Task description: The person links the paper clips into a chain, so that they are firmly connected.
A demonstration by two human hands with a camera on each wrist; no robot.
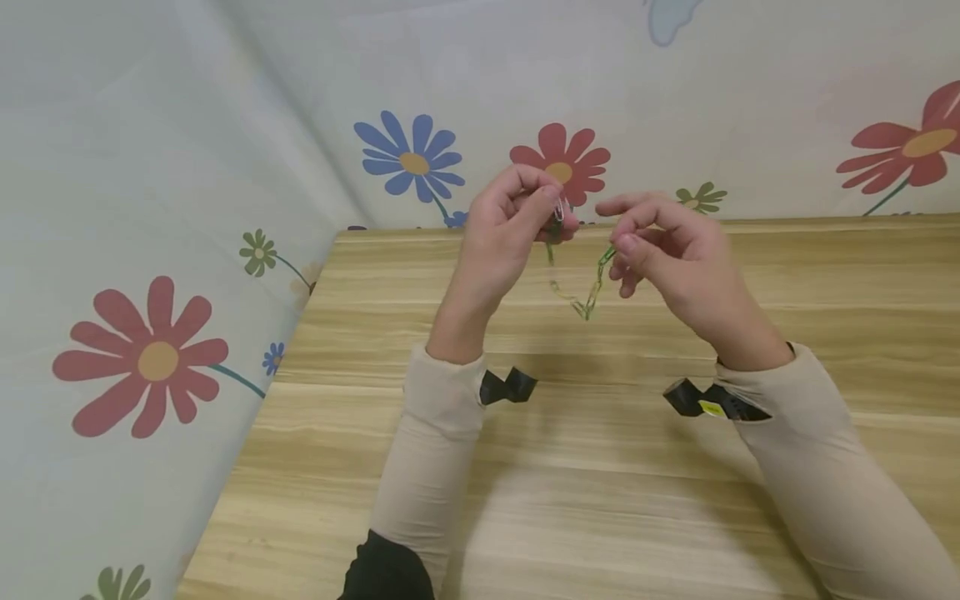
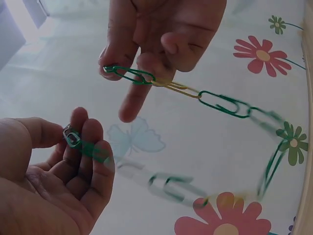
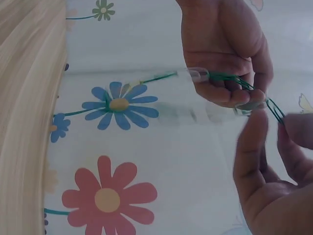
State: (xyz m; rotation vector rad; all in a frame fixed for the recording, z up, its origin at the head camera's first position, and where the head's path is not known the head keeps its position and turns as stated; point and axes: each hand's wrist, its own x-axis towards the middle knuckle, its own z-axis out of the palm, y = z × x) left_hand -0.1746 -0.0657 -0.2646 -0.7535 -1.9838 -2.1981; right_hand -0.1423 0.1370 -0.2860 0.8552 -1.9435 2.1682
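Note:
A chain of linked paper clips (image 1: 587,312), mostly green with some yellow, sags in a loop between my two hands above the table. My left hand (image 1: 506,229) pinches one end of it between thumb and fingertips; a silvery clip (image 2: 71,136) shows at that pinch in the left wrist view. My right hand (image 1: 678,262) pinches a green paper clip (image 2: 128,74) at the other end, its index finger extended towards the left hand. In the right wrist view, that clip's tip comes near the left hand's fingers; whether they touch I cannot tell. Several lower links are blurred.
Below the hands lies a wood-grain table (image 1: 570,483), its back edge against a pale wall covering (image 1: 750,100) printed with flowers. A black device (image 1: 508,386) sits at the left wrist, and a similar black device (image 1: 690,398) at the right.

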